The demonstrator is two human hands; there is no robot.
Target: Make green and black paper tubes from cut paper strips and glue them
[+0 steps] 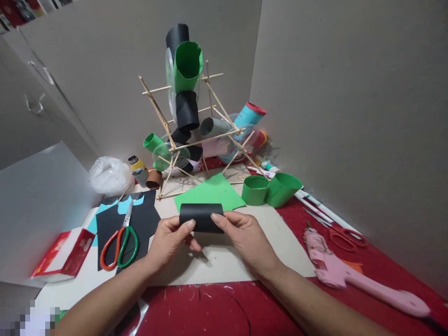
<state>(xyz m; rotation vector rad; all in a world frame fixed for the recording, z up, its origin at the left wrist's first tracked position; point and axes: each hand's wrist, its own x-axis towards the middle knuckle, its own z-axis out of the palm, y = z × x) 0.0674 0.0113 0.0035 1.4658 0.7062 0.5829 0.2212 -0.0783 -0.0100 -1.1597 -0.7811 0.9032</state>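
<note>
A rolled tube of black paper (201,217) lies sideways between my two hands, above a white board (280,247). My left hand (178,238) pinches its left end, thumb in front. At the right end, my right hand (241,233) grips it the same way. Just behind the tube lies a green sheet (213,191), with two green paper rings (255,190) standing to its right. Farther back rises a frame of thin wooden sticks (210,140), which bears green and black paper tubes (187,109) and clear plastic discs.
Scissors with red and green handles (128,242) rest on black paper (105,224) at left, near a red box (66,254). At right lie a pink glue gun (329,268) and red-handled scissors (343,238). A plastic bag (110,175) sits back left; grey walls stand behind.
</note>
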